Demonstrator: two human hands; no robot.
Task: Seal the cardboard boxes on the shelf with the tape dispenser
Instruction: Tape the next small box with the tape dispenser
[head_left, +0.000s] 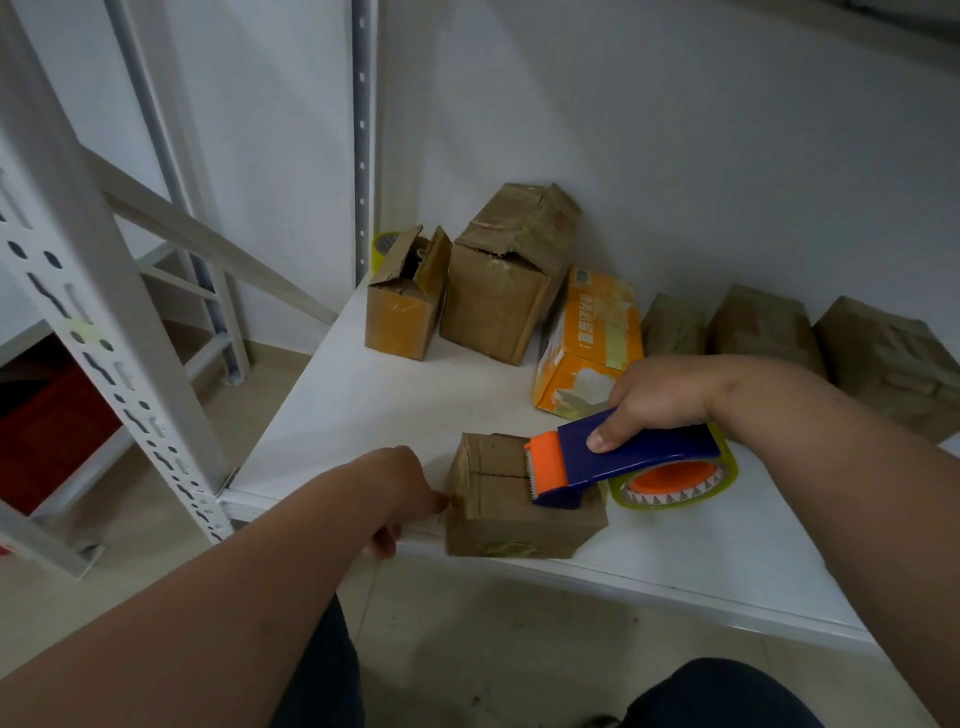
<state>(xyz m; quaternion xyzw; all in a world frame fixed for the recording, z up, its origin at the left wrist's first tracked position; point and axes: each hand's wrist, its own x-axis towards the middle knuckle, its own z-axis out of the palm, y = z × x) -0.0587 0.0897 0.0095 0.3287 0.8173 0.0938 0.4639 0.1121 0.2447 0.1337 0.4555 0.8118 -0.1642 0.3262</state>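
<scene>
Nearest the shelf's front edge (597, 574) sits a small cardboard box (519, 514), flaps folded down with the seam showing across its top. On its left side, the left hand (400, 483) pinches something at the box's upper corner, most likely the free end of the tape, though that is too small to tell; the other fingers curl below. Over the box top, the right hand (654, 400) has a closed grip round the blue handle of the tape dispenser (623, 460), whose orange toothed cutter rests on the seam and whose yellowish tape roll hangs beyond the box's right edge. My reading is that a strip is being laid along this box. The next move probably calls for pressing the tape flat, then tilting the cutter to sever it. Further back stand an orange carton (587, 353), a tall box (498, 291) with torn flaps, a smaller open box (405, 306), and three brown boxes (763, 322) along the wall.
</scene>
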